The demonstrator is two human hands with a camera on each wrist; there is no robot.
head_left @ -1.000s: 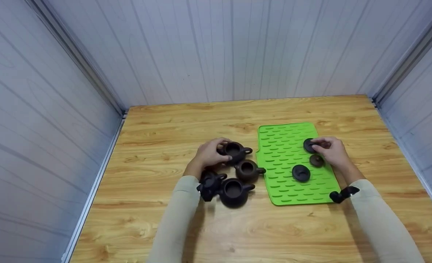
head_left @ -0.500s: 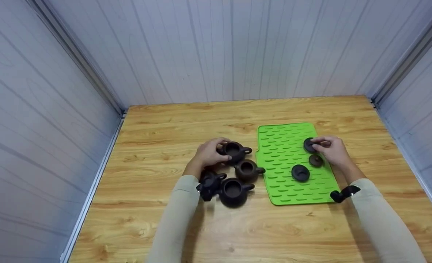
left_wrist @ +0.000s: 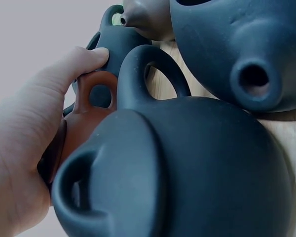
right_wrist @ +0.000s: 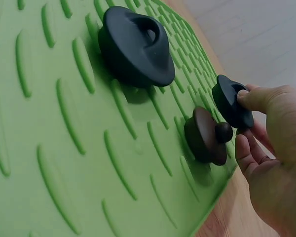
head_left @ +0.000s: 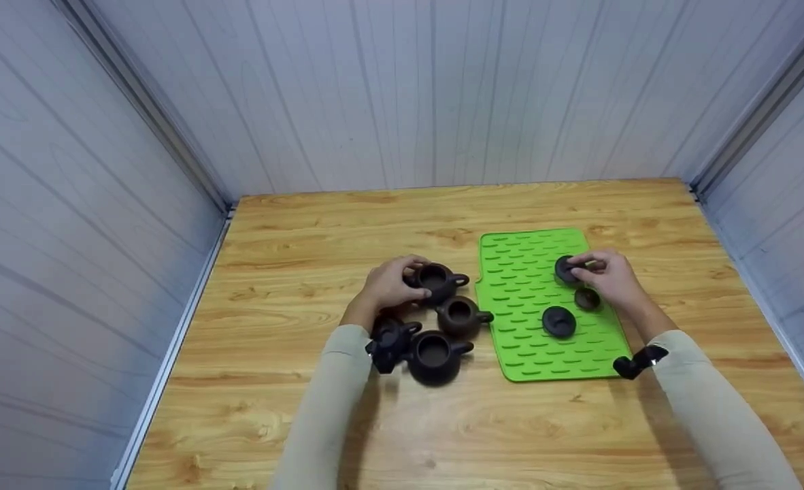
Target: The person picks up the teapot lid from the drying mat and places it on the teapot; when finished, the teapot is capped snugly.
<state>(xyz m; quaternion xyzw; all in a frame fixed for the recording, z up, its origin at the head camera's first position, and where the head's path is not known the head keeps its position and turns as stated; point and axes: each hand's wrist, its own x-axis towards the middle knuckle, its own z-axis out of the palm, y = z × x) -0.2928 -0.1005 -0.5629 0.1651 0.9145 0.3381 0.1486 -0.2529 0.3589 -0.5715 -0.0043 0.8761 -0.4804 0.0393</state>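
At right in the right wrist view, the pinched round lid [right_wrist: 226, 101] is black, the ball-knobbed lid [right_wrist: 201, 136] brown. The rectangular mat [right_wrist: 96, 177] is green, patterned with dashes.

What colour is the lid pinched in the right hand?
The lid is plain black with a slight bluish cast, best seen in the right wrist view.

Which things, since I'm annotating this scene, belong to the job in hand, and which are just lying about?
In the job, it seems:
held black teapot, gripped by the left hand
small black lid, pinched by the right hand
green mat below that lid

Lying about, apparently:
brown open teapot
other black open teapot
lidded black teapot
reddish teapot
brown lid
larger black lid
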